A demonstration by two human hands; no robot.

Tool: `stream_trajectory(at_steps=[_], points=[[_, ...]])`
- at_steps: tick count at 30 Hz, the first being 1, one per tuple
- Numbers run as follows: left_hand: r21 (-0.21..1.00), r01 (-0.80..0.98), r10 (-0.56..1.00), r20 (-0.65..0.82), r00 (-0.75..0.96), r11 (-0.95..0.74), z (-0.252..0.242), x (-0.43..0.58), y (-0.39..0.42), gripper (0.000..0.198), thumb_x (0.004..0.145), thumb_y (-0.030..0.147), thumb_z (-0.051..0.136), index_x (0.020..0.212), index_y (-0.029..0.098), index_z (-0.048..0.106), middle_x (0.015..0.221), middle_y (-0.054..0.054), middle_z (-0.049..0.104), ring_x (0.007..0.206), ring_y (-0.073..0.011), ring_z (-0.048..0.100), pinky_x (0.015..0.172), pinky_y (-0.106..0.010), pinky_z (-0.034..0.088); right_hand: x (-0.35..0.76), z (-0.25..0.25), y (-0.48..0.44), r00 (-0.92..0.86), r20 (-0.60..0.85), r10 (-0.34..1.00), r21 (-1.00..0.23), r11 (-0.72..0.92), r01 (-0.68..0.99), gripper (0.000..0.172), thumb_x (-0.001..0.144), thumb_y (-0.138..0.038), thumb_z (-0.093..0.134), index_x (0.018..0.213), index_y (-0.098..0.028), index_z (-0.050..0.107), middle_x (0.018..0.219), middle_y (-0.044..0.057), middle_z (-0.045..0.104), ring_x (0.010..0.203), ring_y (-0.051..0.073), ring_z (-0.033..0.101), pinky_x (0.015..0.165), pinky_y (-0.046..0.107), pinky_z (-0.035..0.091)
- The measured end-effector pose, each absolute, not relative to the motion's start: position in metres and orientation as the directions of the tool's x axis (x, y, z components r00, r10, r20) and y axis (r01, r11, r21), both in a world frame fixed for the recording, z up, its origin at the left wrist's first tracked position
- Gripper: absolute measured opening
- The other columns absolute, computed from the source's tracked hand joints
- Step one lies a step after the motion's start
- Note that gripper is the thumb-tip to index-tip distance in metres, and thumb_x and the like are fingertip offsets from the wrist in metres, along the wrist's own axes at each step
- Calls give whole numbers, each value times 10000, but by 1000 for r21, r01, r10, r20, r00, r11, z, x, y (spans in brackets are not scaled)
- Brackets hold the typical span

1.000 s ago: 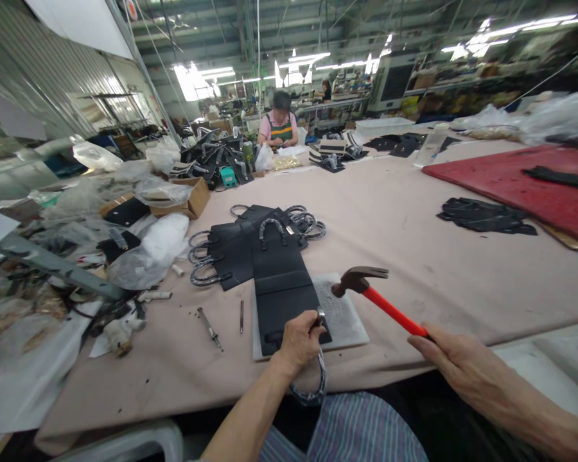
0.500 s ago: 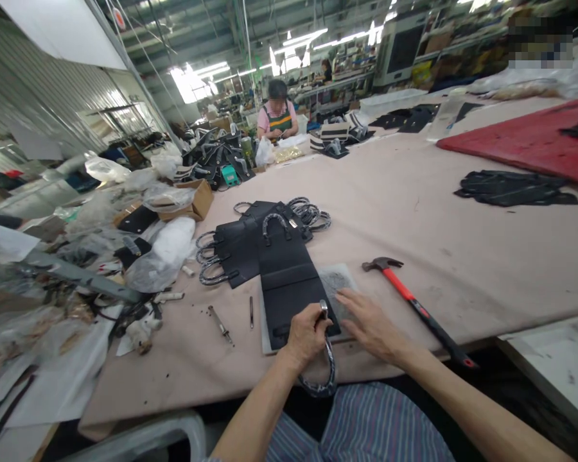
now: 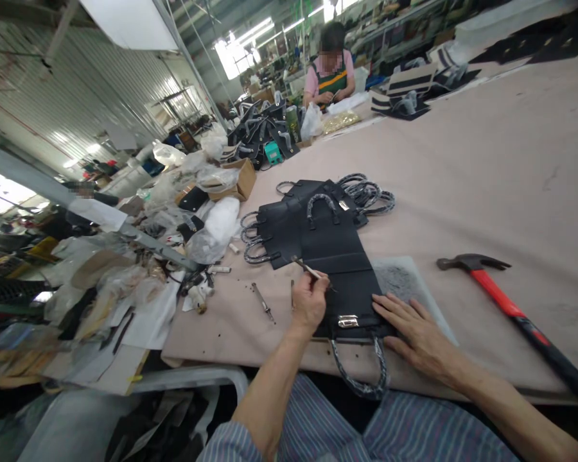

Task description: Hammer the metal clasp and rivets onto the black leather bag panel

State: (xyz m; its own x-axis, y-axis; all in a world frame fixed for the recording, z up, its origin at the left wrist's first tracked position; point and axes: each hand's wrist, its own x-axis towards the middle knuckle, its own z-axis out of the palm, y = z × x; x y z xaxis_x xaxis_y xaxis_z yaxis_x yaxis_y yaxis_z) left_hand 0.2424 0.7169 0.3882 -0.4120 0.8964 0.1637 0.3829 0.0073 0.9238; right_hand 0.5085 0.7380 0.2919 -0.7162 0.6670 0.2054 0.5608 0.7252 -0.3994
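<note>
A black bag panel [image 3: 340, 240] lies unfolded, with wrapped looped handles at its far and near ends. On its near end rests a shiny metal clasp plate [image 3: 347, 321], just above the near handle [image 3: 382, 366]. My left hand [image 3: 309, 301] is closed around a slim pen-like tool [image 3: 309, 267], over the panel's left edge. My right hand [image 3: 417, 330] lies flat, fingers spread, across the panel's right edge and the pale slab [image 3: 402, 276] under it.
Right of the slab lies a claw hammer [image 3: 496, 292]. A metal screwdriver-like tool [image 3: 262, 301] and a thin dark rod [image 3: 292, 292] lie to the left. More black bag pieces [image 3: 279, 224] are beyond. Plastic bags [image 3: 216, 228] crowd the left. A co-worker [image 3: 330, 74] sits across the table.
My left hand has let go of the metal clasp plate, now on the panel, and has taken up the pen-like tool. My right hand has come down on the panel's edge. The view has swung left.
</note>
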Motion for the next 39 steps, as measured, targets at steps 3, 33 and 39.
stream_trajectory(at_steps=[3,33,39], points=[[798,548,827,117,-550,251,400,172,711,272,888,386,555,811,161,687,773,-65,722,734,-198,674,693,-271,496,507,300,736,-715,194,672,-411,717,562,629,933,-313,520,1544,-233,397,1604,82,364,1497,338,277,1173,666,265],[66,891,878,-156,453,-449,399,231,672,152,909,22,527,976,148,578,991,-106,593,907,-254,586,719,-318,507,465,380,748,-958,14,287,49,957,287,151,924,-31,503,984,-142,587,889,76,564,763,217,514,665,332,391],[8,910,899,-151,412,-415,401,253,669,152,868,45,578,989,137,572,962,-136,585,881,-282,590,653,-315,506,466,371,745,-947,23,321,6,947,321,182,930,-27,468,1006,-158,568,907,68,543,736,205,512,635,316,381]])
